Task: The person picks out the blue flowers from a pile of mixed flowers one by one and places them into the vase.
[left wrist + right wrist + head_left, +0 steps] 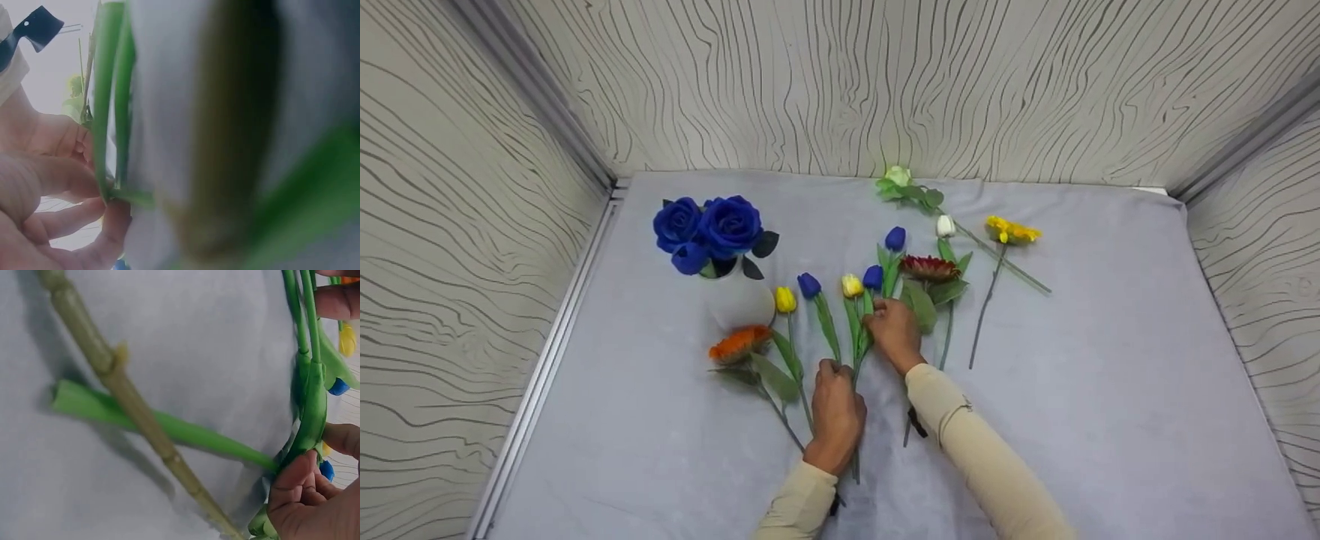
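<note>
My left hand (836,412) grips the green tulip stems (109,101) low down, with thumb and fingertips meeting round them in the left wrist view. Above it on the cloth lie a pale yellow tulip (852,285) and a blue tulip (873,277), their stems close together. My right hand (896,334) pinches the blue tulip's green leaf and stem (311,405) between thumb and fingers, just below the bloom. Another blue tulip (808,285) leans toward the left hand; whether that hand also holds its stem is hidden.
A white vase (739,300) with blue roses (731,226) stands at the left. Beside it lie an orange flower (741,344) and a yellow tulip (785,300). Rightward are a dark red flower (930,268), a blue tulip (895,239), white tulip (946,226), yellow flower (1012,231) and white rose (898,176).
</note>
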A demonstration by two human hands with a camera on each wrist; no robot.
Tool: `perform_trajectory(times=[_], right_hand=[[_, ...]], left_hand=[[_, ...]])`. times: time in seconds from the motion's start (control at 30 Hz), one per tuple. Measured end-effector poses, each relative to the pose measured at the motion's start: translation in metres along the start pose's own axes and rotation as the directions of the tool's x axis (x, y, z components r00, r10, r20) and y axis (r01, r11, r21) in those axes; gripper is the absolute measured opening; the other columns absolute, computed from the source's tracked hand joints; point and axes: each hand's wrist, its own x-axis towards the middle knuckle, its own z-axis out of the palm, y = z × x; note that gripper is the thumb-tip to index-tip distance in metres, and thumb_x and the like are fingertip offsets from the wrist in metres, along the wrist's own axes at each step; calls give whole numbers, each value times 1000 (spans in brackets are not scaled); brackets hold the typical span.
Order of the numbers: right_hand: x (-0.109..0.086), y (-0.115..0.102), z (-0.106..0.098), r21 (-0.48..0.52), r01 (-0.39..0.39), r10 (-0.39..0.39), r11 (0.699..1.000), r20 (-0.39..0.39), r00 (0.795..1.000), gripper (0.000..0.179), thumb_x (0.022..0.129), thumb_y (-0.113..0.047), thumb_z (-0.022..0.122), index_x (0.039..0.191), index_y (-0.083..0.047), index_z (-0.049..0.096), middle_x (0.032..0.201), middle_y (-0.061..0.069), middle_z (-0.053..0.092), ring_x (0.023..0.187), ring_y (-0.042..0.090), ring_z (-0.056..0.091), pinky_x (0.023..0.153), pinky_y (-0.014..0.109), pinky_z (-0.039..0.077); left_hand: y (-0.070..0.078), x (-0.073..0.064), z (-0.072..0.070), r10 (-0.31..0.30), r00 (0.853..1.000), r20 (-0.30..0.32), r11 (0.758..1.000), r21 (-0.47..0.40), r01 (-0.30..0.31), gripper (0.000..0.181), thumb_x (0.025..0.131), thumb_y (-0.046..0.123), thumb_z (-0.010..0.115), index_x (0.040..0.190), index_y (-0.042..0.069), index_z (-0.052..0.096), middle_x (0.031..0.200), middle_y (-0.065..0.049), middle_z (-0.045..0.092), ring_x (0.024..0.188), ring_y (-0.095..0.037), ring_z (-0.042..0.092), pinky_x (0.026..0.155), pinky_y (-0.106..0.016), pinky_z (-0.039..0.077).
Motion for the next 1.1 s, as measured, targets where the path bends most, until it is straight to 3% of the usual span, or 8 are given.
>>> perform_trajectory(times=[0.3,0.63,0.87,1.1], right_hand=[[-1,-8,-7,85,4,-2,996,-24,1000,29,83,-10,64,109,1,69,86,7,66,78,19,58,73,37,49],[-5,-23,-14,189,81,-75,979,-37,996,26,83,-4,66,107,5,68,83,8,65,70,16,56,63,29,46],[-7,-37,-20,215,96,-84,972,-65,994,28,81,-6,67,107,5,68,88,11,67,76,19,59,66,29,48],[-9,-45,-23,244,136,-117,960,-91,989,29,80,-4,66,107,6,68,87,11,67,78,20,59,65,26,47]], left_hand=[[-1,1,-4,19,997,-76,998,-61,-24,18,75,-13,61,88,-1,67,93,-13,51,72,-29,58,65,-38,51],[-2,4,-14,-11,997,-80,994,-110,2,23,75,-13,59,91,-1,69,92,-12,53,74,-30,60,65,-40,51],[-4,8,-21,-15,996,-83,993,-120,5,20,78,-10,59,92,0,69,91,-10,55,76,-29,58,67,-41,50],[-4,10,-21,8,991,-132,996,-83,-19,19,76,-10,58,87,2,67,75,-9,59,70,-29,58,60,-39,49]])
